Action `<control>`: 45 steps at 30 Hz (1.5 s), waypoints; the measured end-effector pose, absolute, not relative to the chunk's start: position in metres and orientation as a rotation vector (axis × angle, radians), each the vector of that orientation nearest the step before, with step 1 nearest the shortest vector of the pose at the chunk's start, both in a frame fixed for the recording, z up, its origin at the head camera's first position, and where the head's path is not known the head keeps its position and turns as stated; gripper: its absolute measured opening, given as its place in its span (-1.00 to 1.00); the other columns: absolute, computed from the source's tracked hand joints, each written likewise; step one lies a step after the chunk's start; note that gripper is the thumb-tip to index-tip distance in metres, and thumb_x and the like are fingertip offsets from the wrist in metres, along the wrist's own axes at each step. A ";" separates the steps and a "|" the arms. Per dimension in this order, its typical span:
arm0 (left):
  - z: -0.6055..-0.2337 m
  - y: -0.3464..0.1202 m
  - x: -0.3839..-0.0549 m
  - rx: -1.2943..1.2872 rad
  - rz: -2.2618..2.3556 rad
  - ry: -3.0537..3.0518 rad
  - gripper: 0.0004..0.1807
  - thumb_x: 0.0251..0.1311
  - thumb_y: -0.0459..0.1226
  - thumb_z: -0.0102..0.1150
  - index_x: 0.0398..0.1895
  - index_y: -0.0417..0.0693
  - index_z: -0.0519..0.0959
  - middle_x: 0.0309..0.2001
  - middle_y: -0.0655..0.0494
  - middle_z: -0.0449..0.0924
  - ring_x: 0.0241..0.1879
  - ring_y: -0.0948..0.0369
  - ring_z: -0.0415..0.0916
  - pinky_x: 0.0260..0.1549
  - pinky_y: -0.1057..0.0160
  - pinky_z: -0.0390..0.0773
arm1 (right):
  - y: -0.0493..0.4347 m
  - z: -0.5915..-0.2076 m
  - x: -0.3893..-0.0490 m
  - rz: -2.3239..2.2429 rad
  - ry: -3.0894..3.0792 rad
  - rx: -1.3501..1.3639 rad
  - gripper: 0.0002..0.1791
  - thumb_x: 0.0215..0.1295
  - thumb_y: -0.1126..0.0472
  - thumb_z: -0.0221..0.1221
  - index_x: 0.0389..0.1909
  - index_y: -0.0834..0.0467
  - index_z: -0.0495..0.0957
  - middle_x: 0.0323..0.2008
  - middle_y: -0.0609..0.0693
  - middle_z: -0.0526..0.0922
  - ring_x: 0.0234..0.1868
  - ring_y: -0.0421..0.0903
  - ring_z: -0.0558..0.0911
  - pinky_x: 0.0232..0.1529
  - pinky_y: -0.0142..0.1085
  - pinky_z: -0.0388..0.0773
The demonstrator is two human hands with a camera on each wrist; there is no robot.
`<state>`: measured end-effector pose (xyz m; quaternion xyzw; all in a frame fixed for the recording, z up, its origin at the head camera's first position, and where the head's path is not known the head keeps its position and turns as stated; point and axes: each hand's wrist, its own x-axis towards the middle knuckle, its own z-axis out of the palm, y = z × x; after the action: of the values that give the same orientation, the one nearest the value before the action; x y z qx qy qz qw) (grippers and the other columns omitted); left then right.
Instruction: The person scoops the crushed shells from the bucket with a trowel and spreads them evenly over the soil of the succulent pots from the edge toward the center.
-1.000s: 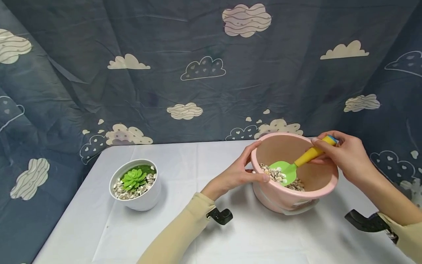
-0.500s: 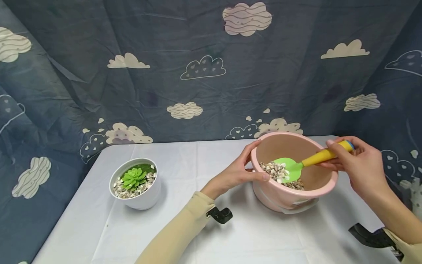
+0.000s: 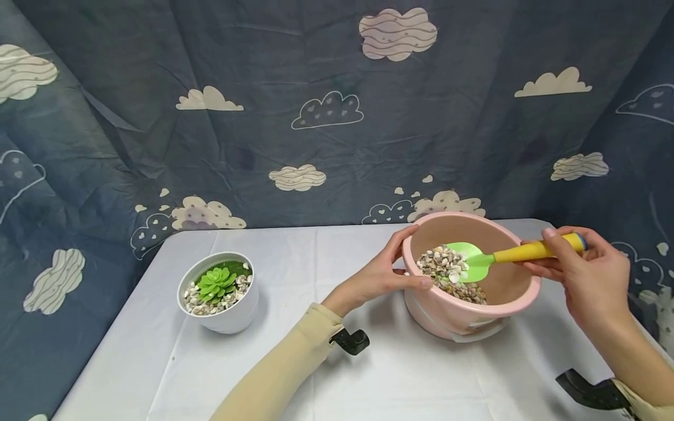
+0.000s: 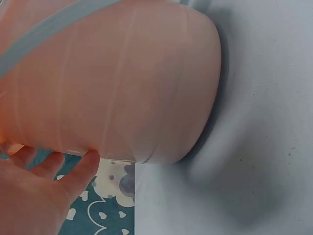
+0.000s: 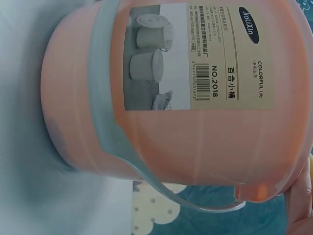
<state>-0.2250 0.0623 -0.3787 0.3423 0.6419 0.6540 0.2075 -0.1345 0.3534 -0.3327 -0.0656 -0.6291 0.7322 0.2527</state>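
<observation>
A pink bucket [image 3: 463, 318] stands on the table at the right, with small pebbles or shells [image 3: 439, 266] inside. My left hand [image 3: 376, 275] grips its left rim, thumb over the front; in the left wrist view several fingers [image 4: 80, 176] lie against its side. My right hand [image 3: 590, 275] holds the yellow handle of a toy shovel [image 3: 534, 251] over the right rim. The shovel's green blade [image 3: 474, 261] is inside the bucket, among the pebbles, with some pale ones at its edge. The right wrist view shows the bucket's label [image 5: 205, 58] and grey carrying handle [image 5: 105, 98].
A white pot [image 3: 237, 313] with a green succulent [image 3: 216, 285] and pale pebbles stands on the left of the white-covered table [image 3: 284, 362]. A dark cloth [image 3: 253, 70] with cloud prints hangs behind the table and along both sides.
My right hand has moved right and down, tilting the shovel's handle flatter. The blade has shifted right, and more pebbles show at the bucket's left. My left hand stays on the rim.
</observation>
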 end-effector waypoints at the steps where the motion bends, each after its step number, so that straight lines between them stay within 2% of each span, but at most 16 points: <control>1: -0.379 0.062 -0.225 0.950 1.820 1.787 0.02 0.08 -0.29 0.39 0.55 0.26 0.00 0.50 0.25 -0.03 0.42 0.20 0.09 0.12 0.31 0.42 | 0.354 -0.333 -0.134 2.000 -1.696 -0.179 -0.71 0.23 0.29 0.32 -0.11 0.25 0.45 -0.29 -0.04 0.69 -0.46 -0.13 0.73 -0.54 -0.34 0.58; 14: -0.381 0.061 -0.222 0.930 1.819 1.792 0.03 0.09 -0.25 0.39 0.55 0.33 -0.02 0.48 0.34 -0.04 0.36 0.28 0.18 0.09 0.31 0.45 | 0.352 -0.336 -0.131 2.053 -1.593 -0.179 -0.72 0.19 0.32 0.34 -0.14 0.26 0.49 -0.30 0.01 0.72 -0.46 -0.08 0.74 -0.55 -0.32 0.58; 21: -0.380 0.049 -0.222 0.975 1.802 1.865 0.00 0.12 -0.17 0.37 0.55 0.31 -0.02 0.46 0.46 -0.01 0.42 0.32 0.07 0.13 0.21 0.41 | 0.350 -0.334 -0.129 2.058 -1.558 -0.180 -0.72 0.20 0.32 0.33 -0.12 0.26 0.48 -0.29 0.02 0.71 -0.47 -0.07 0.74 -0.55 -0.31 0.58; 27: -0.376 0.036 -0.221 0.971 1.769 1.952 -0.01 0.11 -0.15 0.39 0.53 0.34 0.01 0.48 0.41 0.01 0.45 0.23 0.04 0.20 0.06 0.34 | 0.348 -0.328 -0.128 2.040 -1.560 -0.172 -0.68 0.21 0.30 0.33 -0.10 0.27 0.45 -0.28 0.01 0.72 -0.46 -0.08 0.74 -0.55 -0.32 0.57; 34: -0.375 0.022 -0.221 0.973 1.722 2.071 -0.02 0.07 -0.07 0.42 0.50 0.41 0.03 0.44 0.52 0.02 0.45 0.33 -0.01 0.30 0.04 0.21 | 0.344 -0.323 -0.129 2.035 -1.536 -0.119 -0.71 0.22 0.36 0.30 -0.09 0.29 0.45 -0.25 0.05 0.70 -0.45 -0.07 0.74 -0.55 -0.31 0.57; 45: -0.371 -0.002 -0.221 0.958 1.655 2.201 0.03 0.05 -0.06 0.46 0.52 0.34 0.02 0.45 0.46 0.03 0.45 0.32 -0.02 0.33 0.09 0.16 | 0.331 -0.317 -0.137 2.096 -1.495 -0.076 -0.71 0.22 0.37 0.30 -0.07 0.31 0.48 -0.24 0.10 0.67 -0.38 -0.03 0.74 -0.53 -0.26 0.58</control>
<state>-0.2212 -0.0016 -0.3708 0.3264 0.7501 0.5640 0.1126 -0.1365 0.3306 -0.3168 -0.0285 -0.5573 0.7814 0.2794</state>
